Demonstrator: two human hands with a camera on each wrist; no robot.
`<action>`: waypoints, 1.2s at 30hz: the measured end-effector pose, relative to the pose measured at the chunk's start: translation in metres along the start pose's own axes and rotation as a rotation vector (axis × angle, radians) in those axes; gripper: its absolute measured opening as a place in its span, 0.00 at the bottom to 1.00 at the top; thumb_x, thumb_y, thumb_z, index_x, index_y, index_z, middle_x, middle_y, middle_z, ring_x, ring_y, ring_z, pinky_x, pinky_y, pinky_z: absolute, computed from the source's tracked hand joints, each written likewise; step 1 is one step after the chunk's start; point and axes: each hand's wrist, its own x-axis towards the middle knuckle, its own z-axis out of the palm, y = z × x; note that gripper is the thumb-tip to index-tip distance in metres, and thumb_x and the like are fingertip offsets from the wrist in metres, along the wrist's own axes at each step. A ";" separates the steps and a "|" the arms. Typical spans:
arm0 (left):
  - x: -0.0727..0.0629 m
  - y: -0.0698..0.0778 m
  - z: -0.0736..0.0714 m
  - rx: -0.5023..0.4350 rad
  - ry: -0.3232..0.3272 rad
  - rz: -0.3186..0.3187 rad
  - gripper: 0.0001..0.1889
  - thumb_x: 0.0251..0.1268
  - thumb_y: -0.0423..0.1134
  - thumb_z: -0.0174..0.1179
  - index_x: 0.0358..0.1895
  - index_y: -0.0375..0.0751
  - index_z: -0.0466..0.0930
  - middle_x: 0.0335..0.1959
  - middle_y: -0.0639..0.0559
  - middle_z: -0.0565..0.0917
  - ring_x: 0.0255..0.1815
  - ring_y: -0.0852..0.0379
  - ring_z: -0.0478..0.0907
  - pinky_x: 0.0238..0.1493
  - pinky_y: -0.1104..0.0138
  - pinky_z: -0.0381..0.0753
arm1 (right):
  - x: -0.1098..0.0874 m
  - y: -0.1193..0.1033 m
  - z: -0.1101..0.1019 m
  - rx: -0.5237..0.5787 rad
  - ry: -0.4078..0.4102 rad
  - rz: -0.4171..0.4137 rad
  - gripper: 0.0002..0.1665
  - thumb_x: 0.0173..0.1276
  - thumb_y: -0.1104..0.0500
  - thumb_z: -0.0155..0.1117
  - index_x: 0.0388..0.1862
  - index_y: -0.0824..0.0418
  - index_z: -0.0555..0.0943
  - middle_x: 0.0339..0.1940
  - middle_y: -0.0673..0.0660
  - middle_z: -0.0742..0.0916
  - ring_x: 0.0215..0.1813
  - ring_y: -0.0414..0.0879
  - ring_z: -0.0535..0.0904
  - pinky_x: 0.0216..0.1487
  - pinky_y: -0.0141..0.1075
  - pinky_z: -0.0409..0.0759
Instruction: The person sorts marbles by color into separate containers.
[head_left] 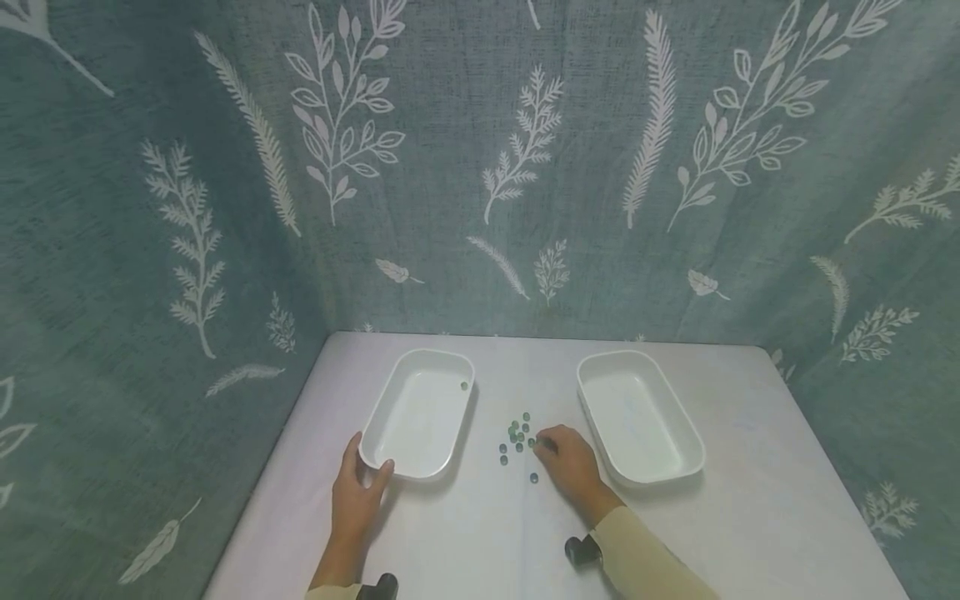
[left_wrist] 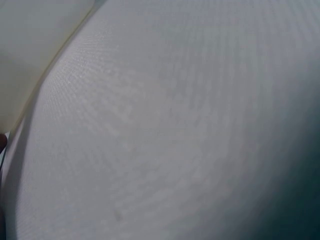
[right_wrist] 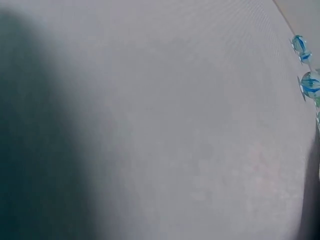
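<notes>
Glass marbles [head_left: 521, 437] lie beside the right hand [head_left: 570, 465] — grip unclear — while the left hand [head_left: 356, 500] holds a round-cornered white tray [head_left: 416, 421].

No text, label, brand, number or sign could be read in any of the three views.
</notes>
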 end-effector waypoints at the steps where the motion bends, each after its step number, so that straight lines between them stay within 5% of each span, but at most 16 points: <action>1: 0.000 0.000 0.000 -0.007 -0.002 0.004 0.44 0.61 0.52 0.66 0.76 0.50 0.53 0.74 0.46 0.61 0.75 0.42 0.54 0.71 0.41 0.51 | 0.001 0.001 0.000 0.002 -0.004 -0.002 0.15 0.69 0.50 0.62 0.51 0.53 0.81 0.50 0.51 0.84 0.59 0.49 0.77 0.64 0.47 0.71; 12: 0.000 -0.006 0.003 -0.010 0.002 0.021 0.44 0.61 0.53 0.66 0.77 0.49 0.53 0.74 0.45 0.61 0.75 0.41 0.54 0.70 0.40 0.51 | 0.003 0.000 -0.008 0.048 -0.051 0.015 0.19 0.72 0.47 0.58 0.57 0.52 0.79 0.56 0.50 0.82 0.63 0.49 0.74 0.67 0.48 0.69; 36: 0.002 -0.004 0.005 -0.023 -0.023 0.008 0.45 0.62 0.56 0.64 0.77 0.49 0.50 0.75 0.44 0.60 0.75 0.40 0.53 0.71 0.41 0.50 | 0.010 -0.032 -0.001 0.166 -0.011 -0.085 0.15 0.70 0.50 0.62 0.51 0.54 0.82 0.48 0.50 0.84 0.55 0.48 0.78 0.58 0.44 0.76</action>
